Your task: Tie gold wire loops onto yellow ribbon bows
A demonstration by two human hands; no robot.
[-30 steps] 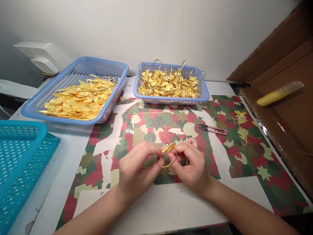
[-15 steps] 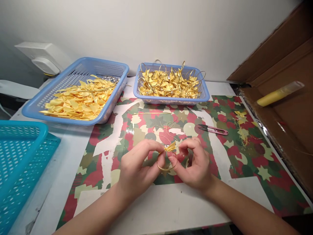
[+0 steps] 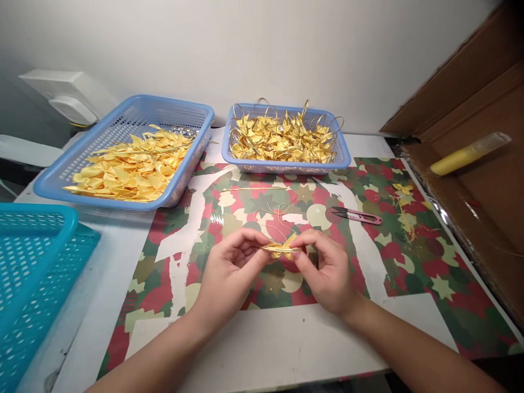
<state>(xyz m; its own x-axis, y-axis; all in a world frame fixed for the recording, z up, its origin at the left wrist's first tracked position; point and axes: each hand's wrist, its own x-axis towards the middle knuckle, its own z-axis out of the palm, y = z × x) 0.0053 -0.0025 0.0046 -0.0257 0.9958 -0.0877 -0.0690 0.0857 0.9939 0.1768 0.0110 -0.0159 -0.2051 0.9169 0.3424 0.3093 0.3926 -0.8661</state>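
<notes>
Between my hands, over the patterned sheet, is a gold ring with a yellow ribbon bow, the ring seen nearly edge-on. My left hand pinches its left end between thumb and forefinger. On the right end, the thumb and forefinger of my right hand are closed on the ribbon and ring. Thin gold thread lies in loops just beyond the bow. Small pink-handled snips rest on the sheet to the right, blades pointing left.
A blue basket at the left holds yellow ribbon pieces; another blue basket at the back holds ribboned rings. A teal basket stands near left. Thread scraps lie right, beside cardboard with a yellow tube.
The ring has tipped from an open, hanging circle to nearly edge-on across the bow. My right hand has moved slightly left and now pinches the bow's right end.
</notes>
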